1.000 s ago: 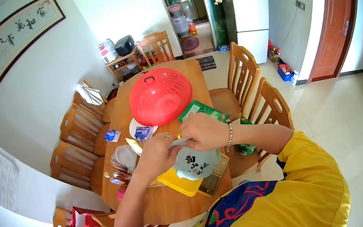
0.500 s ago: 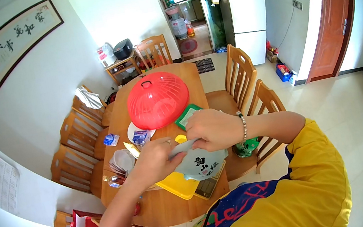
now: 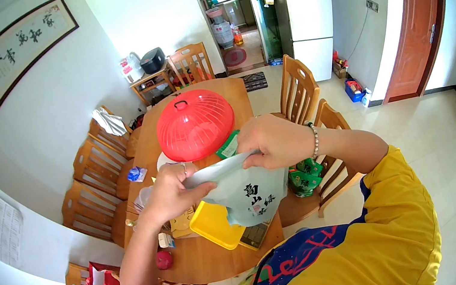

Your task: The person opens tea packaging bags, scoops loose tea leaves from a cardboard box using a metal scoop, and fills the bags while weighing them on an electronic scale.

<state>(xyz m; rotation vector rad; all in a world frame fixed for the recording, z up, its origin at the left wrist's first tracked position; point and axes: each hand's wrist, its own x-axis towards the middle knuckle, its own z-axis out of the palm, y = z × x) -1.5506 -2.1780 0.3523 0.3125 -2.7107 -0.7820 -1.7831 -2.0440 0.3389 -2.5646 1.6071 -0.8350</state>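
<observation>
A pale green tea pouch (image 3: 248, 197) with dark Chinese characters hangs upright between my hands over the near end of the table. My left hand (image 3: 171, 196) pinches the left side of its top edge. At the right end of that edge, my right hand (image 3: 276, 141) is closed on the pouch. The top edge is stretched between them; I cannot tell whether the mouth is parted. A yellow tray (image 3: 214, 230) lies beneath, partly covered by the pouch. Beside the tray a flat scale (image 3: 256, 237) shows in part.
On the wooden table (image 3: 201, 267) stand a red mesh food cover (image 3: 195, 130), a blue packet (image 3: 136, 174), a small white box (image 3: 165, 241) and a dark pink round object (image 3: 164, 259). Green bags (image 3: 305, 177) sit on a right-hand chair. Chairs (image 3: 93, 209) line the left side.
My hands have moved apart, pulling the pouch's top edge wider. The pouch now shows more of its upper part. The dark pink round object has come into fuller view.
</observation>
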